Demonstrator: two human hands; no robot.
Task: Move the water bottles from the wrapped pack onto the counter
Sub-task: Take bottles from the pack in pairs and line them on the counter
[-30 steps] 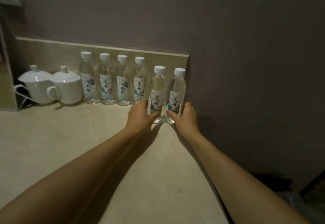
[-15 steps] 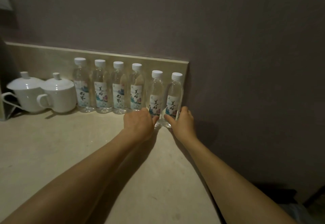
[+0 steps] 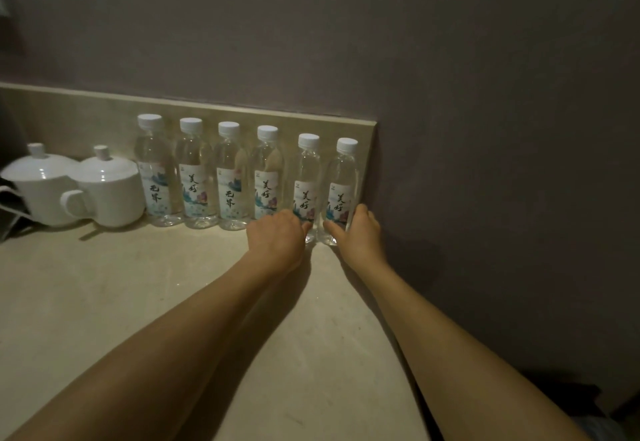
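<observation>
Grasping the last two bottles (image 3: 323, 194), both hands (image 3: 277, 238) crowd the counter's (image 3: 104, 302) walled corner.

A dimly lit hospitality corner, most likely a hotel guest room: a beige stone bench (image 3: 104, 302) with a low matching upstand (image 3: 86, 115) runs into a corner of plain mauve-grey walls (image 3: 485, 129). Directly beyond the left hand (image 3: 277, 236) and right hand (image 3: 360, 232), six identical small water bottles (image 3: 230, 177) with white caps and matching printed labels stand in a neat row against the upstand, as complimentary stock is laid out. Well to the left of the left hand sit two white lidded ceramic cups (image 3: 107, 191), a matched pair of the kind set out for guests' tea.
</observation>
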